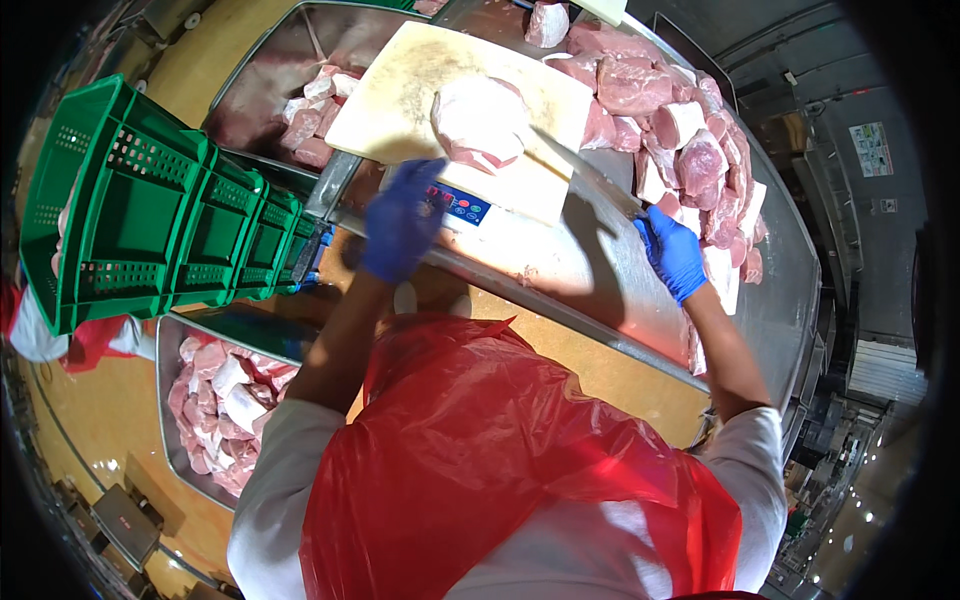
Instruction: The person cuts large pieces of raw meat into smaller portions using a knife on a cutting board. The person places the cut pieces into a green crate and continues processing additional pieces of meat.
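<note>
Meat-processing plant — raw cuts (702,165), steel table (640,295), green crates (200,220)

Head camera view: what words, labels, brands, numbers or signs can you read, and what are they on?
None can be quoted reliably:
Blue panel by the left hand: red lit digits and small button marks, too small to read.
White-and-green poster on the right: too small.
Small pale sign below it: too small.
</note>
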The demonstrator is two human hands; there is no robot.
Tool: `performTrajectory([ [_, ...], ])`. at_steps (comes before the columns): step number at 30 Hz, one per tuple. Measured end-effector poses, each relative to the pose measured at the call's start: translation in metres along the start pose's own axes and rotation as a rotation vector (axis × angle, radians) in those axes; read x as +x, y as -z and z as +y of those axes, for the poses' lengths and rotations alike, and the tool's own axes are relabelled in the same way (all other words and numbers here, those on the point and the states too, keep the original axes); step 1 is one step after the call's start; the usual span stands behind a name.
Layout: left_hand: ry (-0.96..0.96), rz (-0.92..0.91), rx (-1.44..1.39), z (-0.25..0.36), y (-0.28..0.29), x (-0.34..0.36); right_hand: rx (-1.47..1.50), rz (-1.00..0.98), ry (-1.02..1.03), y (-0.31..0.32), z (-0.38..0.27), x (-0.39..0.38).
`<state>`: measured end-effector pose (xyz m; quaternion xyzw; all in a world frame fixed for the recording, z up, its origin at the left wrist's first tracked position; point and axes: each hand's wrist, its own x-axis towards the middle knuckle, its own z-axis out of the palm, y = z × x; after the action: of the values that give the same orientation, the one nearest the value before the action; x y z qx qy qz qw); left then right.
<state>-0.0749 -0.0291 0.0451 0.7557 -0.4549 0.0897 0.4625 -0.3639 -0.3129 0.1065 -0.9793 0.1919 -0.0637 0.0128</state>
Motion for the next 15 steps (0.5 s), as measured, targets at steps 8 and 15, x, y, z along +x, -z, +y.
performTrajectory([
  [8, -0.279, -0.035, 0.118, -0.040, -0.068, 0.007, 0.241, 0.167, -0.092, -0.035, -0.116, 0.067],
  [15, -0.235, 0.049, 0.065, -0.058, -0.072, -0.019, 0.109, 0.022, 0.166, -0.033, -0.159, 0.134],
])
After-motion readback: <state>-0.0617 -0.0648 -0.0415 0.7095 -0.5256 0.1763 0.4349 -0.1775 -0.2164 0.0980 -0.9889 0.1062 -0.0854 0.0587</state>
